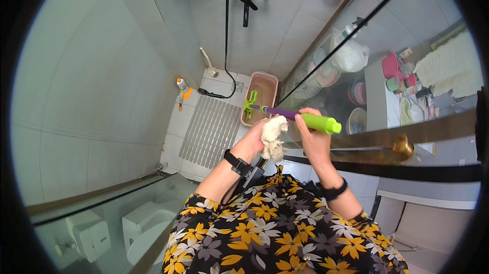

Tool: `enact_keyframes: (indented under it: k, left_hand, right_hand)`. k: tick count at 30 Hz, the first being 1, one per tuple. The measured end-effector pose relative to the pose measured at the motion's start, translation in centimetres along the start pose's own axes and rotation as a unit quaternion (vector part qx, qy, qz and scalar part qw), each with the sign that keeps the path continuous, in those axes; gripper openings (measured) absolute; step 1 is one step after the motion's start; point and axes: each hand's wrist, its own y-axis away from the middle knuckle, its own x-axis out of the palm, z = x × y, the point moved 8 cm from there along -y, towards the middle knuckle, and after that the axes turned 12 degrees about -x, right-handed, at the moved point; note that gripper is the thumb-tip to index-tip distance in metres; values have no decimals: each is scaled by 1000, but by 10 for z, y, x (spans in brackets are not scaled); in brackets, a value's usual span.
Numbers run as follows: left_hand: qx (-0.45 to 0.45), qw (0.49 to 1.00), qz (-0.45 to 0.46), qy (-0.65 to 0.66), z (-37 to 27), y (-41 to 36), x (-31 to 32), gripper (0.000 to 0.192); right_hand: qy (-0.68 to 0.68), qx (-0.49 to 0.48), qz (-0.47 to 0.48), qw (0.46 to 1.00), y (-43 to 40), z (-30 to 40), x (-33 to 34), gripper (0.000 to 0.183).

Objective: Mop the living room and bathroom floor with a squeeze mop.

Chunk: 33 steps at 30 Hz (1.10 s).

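Observation:
A mop or squeegee pole (282,113), purple with a lime-green end grip, slants from my hands down to a basin. My right hand (315,136) grips it just below the green grip. My left hand (256,135) holds a bunched cream cloth (274,136) against the pole; the cloth hides most of those fingers. At the pole's far end, the green tool head (250,104) rests inside a pink rectangular basin (264,75), which seems to hold brownish water.
Left of the basin lie a grey slatted mat (209,132), a black hand shower (208,92) and a white bottle with an orange cap (182,84). A glass partition (305,94) with a brass knob (402,147) stands at right. Behind glass at lower left is a toilet (147,232).

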Motion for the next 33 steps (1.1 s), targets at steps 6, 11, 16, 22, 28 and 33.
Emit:
enact_keyframes:
  k: [6, 11, 16, 22, 28, 33]
  left_hand:
    - [166, 981, -26, 94, -53, 60, -73, 19]
    - [327, 918, -140, 172, -76, 141, -182, 17]
    - [369, 882, -155, 249, -64, 193, -198, 17]
    - [357, 892, -118, 252, -60, 175, -185, 17]
    - [348, 895, -115, 254, -57, 171, -195, 19]
    - [352, 904, -108, 217, -65, 192, -183, 18]
  right_hand:
    - [-218, -86, -230, 945, -97, -50, 15, 10]
    - [-242, 88, -276, 926, -173, -56, 23, 28]
    - [-248, -17, -361, 899, -188, -38, -27, 31]
    - [-198, -7, -339, 920, -235, -122, -37, 30]
    - [-221, 62, -285, 931, -248, -111, -23, 26]
    - [-224, -2, -279, 934, -249, -81, -35, 27]
